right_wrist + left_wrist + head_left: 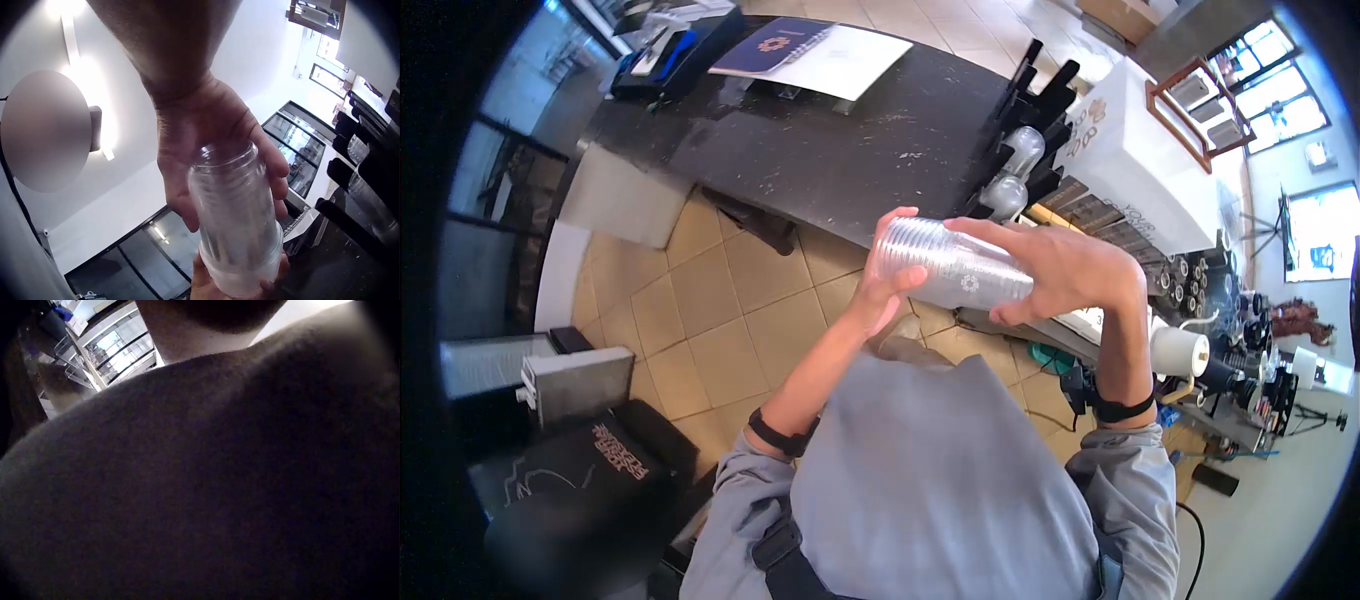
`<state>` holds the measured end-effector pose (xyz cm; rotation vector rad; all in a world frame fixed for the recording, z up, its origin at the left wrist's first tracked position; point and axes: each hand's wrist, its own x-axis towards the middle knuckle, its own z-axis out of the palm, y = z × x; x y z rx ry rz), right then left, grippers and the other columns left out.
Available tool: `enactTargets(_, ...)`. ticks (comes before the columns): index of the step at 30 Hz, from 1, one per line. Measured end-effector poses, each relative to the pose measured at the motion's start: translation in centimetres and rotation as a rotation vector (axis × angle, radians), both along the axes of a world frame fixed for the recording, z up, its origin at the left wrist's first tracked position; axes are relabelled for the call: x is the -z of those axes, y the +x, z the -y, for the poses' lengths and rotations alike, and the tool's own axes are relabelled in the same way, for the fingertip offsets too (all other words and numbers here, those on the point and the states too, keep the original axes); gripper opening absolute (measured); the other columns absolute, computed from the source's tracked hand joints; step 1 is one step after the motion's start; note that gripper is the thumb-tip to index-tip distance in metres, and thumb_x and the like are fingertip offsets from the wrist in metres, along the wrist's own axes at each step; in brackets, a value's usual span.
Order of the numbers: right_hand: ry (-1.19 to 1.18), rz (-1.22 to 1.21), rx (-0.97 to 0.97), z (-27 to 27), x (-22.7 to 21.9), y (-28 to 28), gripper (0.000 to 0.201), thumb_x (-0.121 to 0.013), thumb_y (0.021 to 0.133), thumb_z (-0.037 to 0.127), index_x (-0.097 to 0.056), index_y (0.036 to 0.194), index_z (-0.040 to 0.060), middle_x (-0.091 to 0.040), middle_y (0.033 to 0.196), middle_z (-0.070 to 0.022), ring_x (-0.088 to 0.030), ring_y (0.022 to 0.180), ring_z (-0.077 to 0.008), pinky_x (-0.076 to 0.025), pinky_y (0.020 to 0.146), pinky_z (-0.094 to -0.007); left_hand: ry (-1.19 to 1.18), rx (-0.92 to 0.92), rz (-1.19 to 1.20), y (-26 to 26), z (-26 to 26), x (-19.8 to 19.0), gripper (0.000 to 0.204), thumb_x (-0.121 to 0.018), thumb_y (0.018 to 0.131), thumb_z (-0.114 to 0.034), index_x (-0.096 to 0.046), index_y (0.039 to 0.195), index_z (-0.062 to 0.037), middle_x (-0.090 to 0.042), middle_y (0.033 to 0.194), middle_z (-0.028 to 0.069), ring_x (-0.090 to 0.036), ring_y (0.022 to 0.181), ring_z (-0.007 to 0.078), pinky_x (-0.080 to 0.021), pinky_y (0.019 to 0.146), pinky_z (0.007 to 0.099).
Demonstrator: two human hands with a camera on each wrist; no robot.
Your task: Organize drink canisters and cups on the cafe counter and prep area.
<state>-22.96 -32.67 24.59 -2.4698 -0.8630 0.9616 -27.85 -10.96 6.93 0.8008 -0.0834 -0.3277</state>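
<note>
A stack of nested clear plastic cups (960,268) with a small white logo lies sideways between both hands in the head view. The left hand (888,280) grips its left end, thumb in front and fingers behind. At the right end, the right hand (1070,268) curves its fingers and thumb round the stack. In the right wrist view the stack (234,212) runs from the palm of the right hand (206,134) down to the left hand's fingers (203,278). Dark blur fills most of the left wrist view, and no hand can be made out there.
Beyond the hands is a dark counter (800,140) bearing a notebook (775,45) on white sheets. Black holders with clear cups (1006,196) and a large white box (1145,160) stand to the right. A white kettle (1178,352) is near the right arm. A black bag (590,465) lies lower left.
</note>
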Motion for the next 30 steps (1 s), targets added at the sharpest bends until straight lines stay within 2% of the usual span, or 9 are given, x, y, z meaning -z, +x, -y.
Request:
enactTargets(10,0.022,-0.024,0.168,1.0,1.3,7.2,0.091,-0.078,0.068,0.027,-0.036,0.149,0.0176,-0.068,0.108,-0.0216,-0.067,0.095,-0.0424,-0.053,0.084,-0.0467,0.002,0.156,-0.064,9.4,1.2,1.7,0.092,-0.084,0.075,-0.025,-0.03,0.149,-0.0181,-0.049,0.131,0.0081,-0.048,0.128,0.0225,-0.041,0.108,0.0408)
enactTargets(13,-0.085,0.042,0.188,0.1,0.3,8.8,0.089,-0.079,0.07,0.031,-0.039,0.147,0.0171,-0.069,0.099,-0.0213,-0.067,0.093,-0.0407,-0.053,0.083,-0.0471,-0.092,0.215,-0.154,11.9,0.9,1.5,0.095,-0.084,0.074,-0.028,-0.029,0.15,-0.0181,-0.05,0.132,0.0102,-0.049,0.127,0.024,-0.042,0.109,0.0424)
enactTargets(20,-0.249,-0.08,0.23,-2.7,-4.4,14.6,0.09,-0.078,0.068,0.031,-0.038,0.148,0.0171,-0.069,0.102,-0.0199,-0.067,0.094,-0.0406,-0.053,0.084,-0.0477,-0.299,0.329,-0.183,18.6,-0.9,4.3,0.095,-0.084,0.073,-0.033,-0.03,0.15,-0.0194,-0.051,0.134,0.011,-0.051,0.127,0.0281,-0.045,0.107,0.0462)
enactTargets(22,-0.094,0.028,0.22,-2.2,-5.0,15.9,0.092,-0.078,0.067,0.031,-0.038,0.149,0.0179,-0.069,0.11,-0.021,-0.067,0.098,-0.0401,-0.053,0.085,-0.0467,-0.34,0.332,-0.213,20.3,-1.9,4.8,0.095,-0.084,0.073,-0.035,-0.03,0.15,-0.0197,-0.051,0.135,0.0112,-0.051,0.128,0.0284,-0.046,0.107,0.0474)
enactTargets(23,-0.277,-0.103,0.331,-2.7,-7.1,16.9,0.098,-0.078,0.061,0.025,-0.037,0.15,0.0186,-0.066,0.122,-0.0172,-0.067,0.103,-0.0369,-0.053,0.091,-0.043,-0.36,0.336,-0.234,20.9,-2.4,5.0,0.096,-0.084,0.073,-0.037,-0.03,0.15,-0.02,-0.051,0.137,0.0114,-0.051,0.129,0.0288,-0.047,0.106,0.0486)
enactTargets(24,-0.293,-0.119,0.332,-2.7,-8.1,17.7,0.098,-0.078,0.061,0.025,-0.037,0.15,0.0186,-0.066,0.122,-0.0172,-0.067,0.103,-0.0369,-0.053,0.091,-0.043,-0.376,0.337,-0.249,21.4,-2.9,5.3,0.096,-0.084,0.073,-0.037,-0.03,0.15,-0.02,-0.051,0.137,0.0114,-0.051,0.129,0.0288,-0.047,0.106,0.0486)
enactTargets(26,-0.219,-0.06,0.604,-0.8,-9.7,18.7,0.1,-0.078,0.062,0.024,-0.036,0.152,0.0184,-0.065,0.126,-0.0143,-0.066,0.108,-0.032,-0.052,0.095,-0.0419,-0.326,0.309,-0.267,22.4,-3.7,5.9,0.101,-0.083,0.073,-0.048,-0.028,0.152,-0.0173,-0.049,0.141,0.0126,-0.048,0.133,0.0305,-0.044,0.11,0.0502)
enactTargets(28,-0.275,0.207,0.624,1.8,-8.5,19.9,0.101,-0.077,0.063,0.023,-0.034,0.154,0.0215,-0.066,0.125,-0.0142,-0.064,0.112,-0.0296,-0.051,0.096,-0.0422,-0.326,0.318,-0.278,23.1,-4.6,6.3,0.102,-0.084,0.073,-0.049,-0.028,0.153,-0.0176,-0.049,0.142,0.0123,-0.047,0.134,0.0306,-0.044,0.109,0.0515)
enactTargets(30,-0.518,0.195,0.69,3.4,-5.5,23.0,0.099,-0.075,0.067,0.023,-0.031,0.155,0.0269,-0.066,0.119,-0.0223,-0.064,0.112,-0.035,-0.051,0.095,-0.0438,-0.301,0.312,-0.315,23.6,-5.5,6.3,0.103,-0.084,0.073,-0.05,-0.027,0.153,-0.0185,-0.048,0.143,0.0118,-0.047,0.135,0.0303,-0.044,0.109,0.052)
